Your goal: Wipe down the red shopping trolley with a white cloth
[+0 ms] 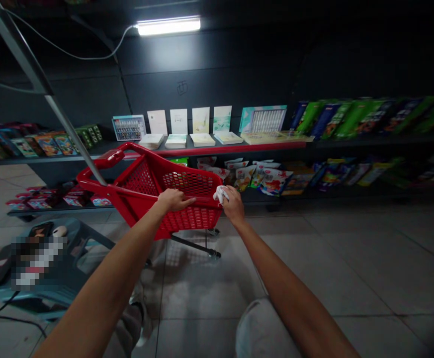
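A red plastic shopping cart [164,209] with a mesh basket and wheeled metal base stands in front of me on the floor. My left hand [174,200] lies flat on the basket's near rim, holding nothing. My right hand [233,206] is pinching a crumpled white cloth [220,194], which presses against the same rim near the cart's right corner. The cart's long red handle [105,161] points away to the left. The basket looks empty where its inside shows.
Dark store shelves [246,146] run behind the cart, holding cards, paint sets, books and packets. A blue plastic stool [52,278] with pixelated items on it stands at the lower left. A grey metal pole [67,124] crosses the upper left, and cables trail on the tiled floor [313,268].
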Action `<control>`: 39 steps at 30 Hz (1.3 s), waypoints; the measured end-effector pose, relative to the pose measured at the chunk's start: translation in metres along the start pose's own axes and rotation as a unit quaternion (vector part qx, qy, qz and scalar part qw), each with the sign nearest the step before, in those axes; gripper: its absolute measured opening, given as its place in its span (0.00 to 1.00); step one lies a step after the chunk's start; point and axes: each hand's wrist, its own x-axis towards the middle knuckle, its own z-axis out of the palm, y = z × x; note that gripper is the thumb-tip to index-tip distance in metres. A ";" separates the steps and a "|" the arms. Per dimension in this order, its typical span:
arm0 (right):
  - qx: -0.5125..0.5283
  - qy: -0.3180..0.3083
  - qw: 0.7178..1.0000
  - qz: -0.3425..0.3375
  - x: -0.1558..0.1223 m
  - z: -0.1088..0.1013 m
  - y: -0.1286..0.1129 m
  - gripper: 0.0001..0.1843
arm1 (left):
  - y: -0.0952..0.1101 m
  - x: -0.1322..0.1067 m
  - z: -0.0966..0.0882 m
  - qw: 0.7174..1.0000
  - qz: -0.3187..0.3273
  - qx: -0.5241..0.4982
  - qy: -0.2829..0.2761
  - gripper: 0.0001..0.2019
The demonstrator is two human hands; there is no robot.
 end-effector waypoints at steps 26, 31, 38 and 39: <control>-0.225 -0.140 0.963 0.047 0.057 0.014 -0.027 0.33 | 0.004 -0.030 -0.003 1.000 0.026 -0.014 -0.009 0.45; -0.199 -0.220 0.952 0.075 0.041 -0.023 -0.030 0.32 | -0.003 -0.052 -0.002 1.000 -0.015 -0.010 -0.015 0.42; -0.179 -0.249 0.948 0.081 0.009 -0.052 -0.036 0.28 | -0.008 -0.078 0.008 0.997 -0.061 0.003 0.056 0.29; -0.178 -0.247 0.949 0.081 0.004 -0.055 -0.038 0.27 | -0.008 -0.082 0.010 0.995 -0.054 0.001 0.079 0.27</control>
